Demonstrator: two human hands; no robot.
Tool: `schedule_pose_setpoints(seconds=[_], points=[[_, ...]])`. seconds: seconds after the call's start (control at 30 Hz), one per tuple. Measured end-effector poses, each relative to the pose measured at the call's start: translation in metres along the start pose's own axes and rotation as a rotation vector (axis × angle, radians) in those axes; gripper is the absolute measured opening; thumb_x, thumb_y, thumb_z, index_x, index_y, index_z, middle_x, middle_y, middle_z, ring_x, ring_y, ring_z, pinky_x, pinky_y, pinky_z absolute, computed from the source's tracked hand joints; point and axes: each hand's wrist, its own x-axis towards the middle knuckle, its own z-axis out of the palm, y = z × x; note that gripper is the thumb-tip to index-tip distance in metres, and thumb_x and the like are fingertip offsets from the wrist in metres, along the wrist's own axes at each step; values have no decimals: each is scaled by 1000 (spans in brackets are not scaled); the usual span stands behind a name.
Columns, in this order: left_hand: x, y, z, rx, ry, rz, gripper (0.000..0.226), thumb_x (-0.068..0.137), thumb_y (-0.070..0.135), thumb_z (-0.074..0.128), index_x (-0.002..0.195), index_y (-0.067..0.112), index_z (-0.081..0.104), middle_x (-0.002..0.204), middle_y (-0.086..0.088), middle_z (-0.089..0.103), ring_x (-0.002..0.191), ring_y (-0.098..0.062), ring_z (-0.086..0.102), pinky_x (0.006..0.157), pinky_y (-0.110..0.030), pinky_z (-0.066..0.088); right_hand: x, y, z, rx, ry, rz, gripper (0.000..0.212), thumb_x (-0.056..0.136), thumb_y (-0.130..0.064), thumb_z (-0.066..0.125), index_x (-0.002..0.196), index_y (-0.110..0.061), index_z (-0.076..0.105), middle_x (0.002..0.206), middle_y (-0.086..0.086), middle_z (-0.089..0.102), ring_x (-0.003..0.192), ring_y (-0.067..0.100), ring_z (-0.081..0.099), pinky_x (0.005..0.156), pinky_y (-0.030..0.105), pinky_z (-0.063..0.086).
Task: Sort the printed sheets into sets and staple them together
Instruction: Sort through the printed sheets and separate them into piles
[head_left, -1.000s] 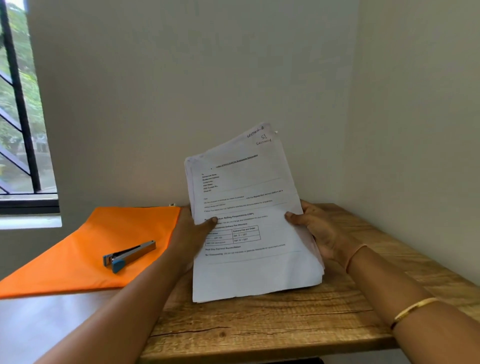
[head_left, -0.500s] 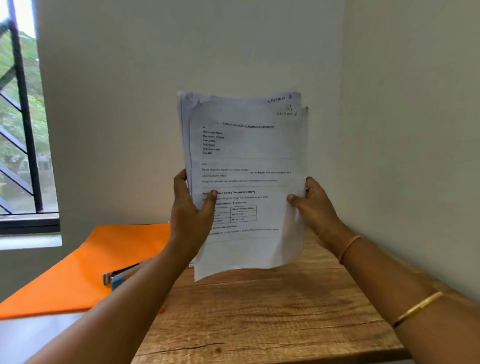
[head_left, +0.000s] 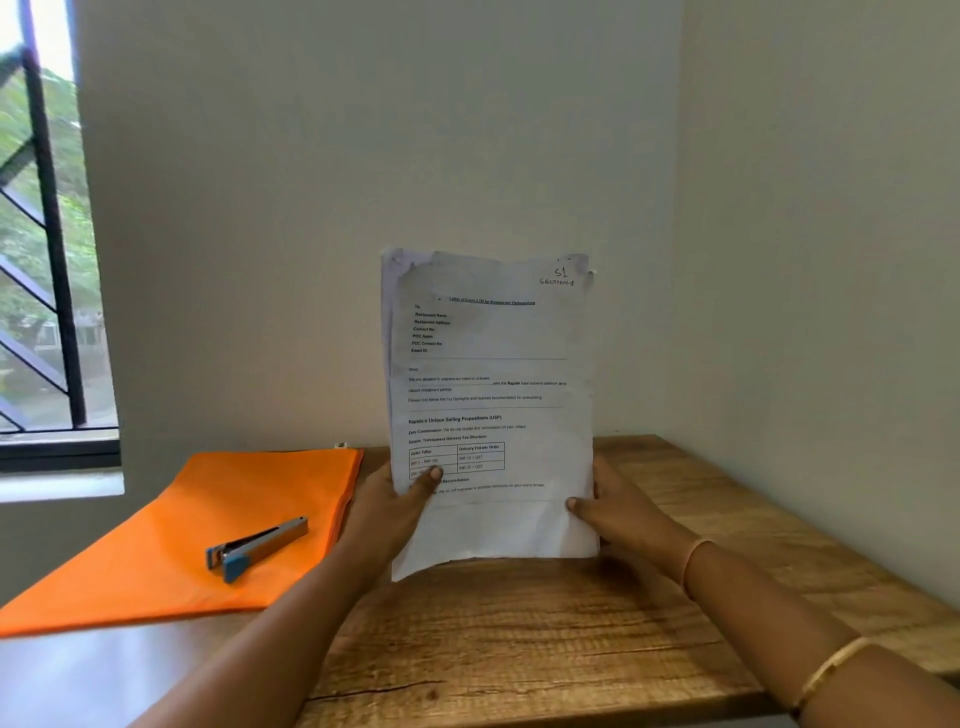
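A stack of printed sheets (head_left: 493, 374) stands upright on its bottom edge on the wooden table (head_left: 545, 639). The front page carries typed text, a small table and handwritten "S1 Section-1" at its top right. My left hand (head_left: 387, 506) grips the stack's lower left edge, thumb on the front page. My right hand (head_left: 621, 506) grips the lower right edge, thumb on the front. A grey and blue stapler (head_left: 257, 548) lies on an orange folder (head_left: 197, 535) to the left, apart from both hands.
The table sits in a corner, with walls behind and to the right. A barred window (head_left: 47, 249) is at the far left. The orange folder covers the table's left part, overhanging a darker surface (head_left: 78, 680).
The stack went from lying tilted on the table to raised in the air, then came down upright with its bottom edge on the table. Both hands kept their grip throughout.
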Motion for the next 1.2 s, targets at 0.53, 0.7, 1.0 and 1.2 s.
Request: schedule_pose_setpoints(seconds=[0.53,0.7,1.0,1.2], points=[[6,-2,5,-206,109,-155,18,92,14,57,109,19,58,104,3,66,94,-17,62,76,-32,51,5,-12,-3,719,186,275,6,96,-11,49,90,-11,50,88,12,57,72,21,54,50,28,46],[6,-2,33,-256,296,-183,30,93,13,57,122,19,53,116,2,61,97,-19,60,81,-39,51,-3,-21,12,890,-44,396,32,97,-32,47,111,-4,55,85,13,64,69,21,60,51,28,51],[4,10,37,-545,251,-269,24,88,-4,57,106,12,56,104,-6,66,94,-23,64,73,-38,55,1,-7,-7,724,136,270,21,97,-3,44,114,-11,52,107,12,63,95,28,61,72,40,52],[28,20,-6,-402,361,-197,47,81,-6,66,121,9,46,117,-21,56,95,-31,62,72,-38,55,-2,15,-54,508,221,218,29,98,-7,46,126,-10,52,120,14,62,104,30,60,78,40,52]])
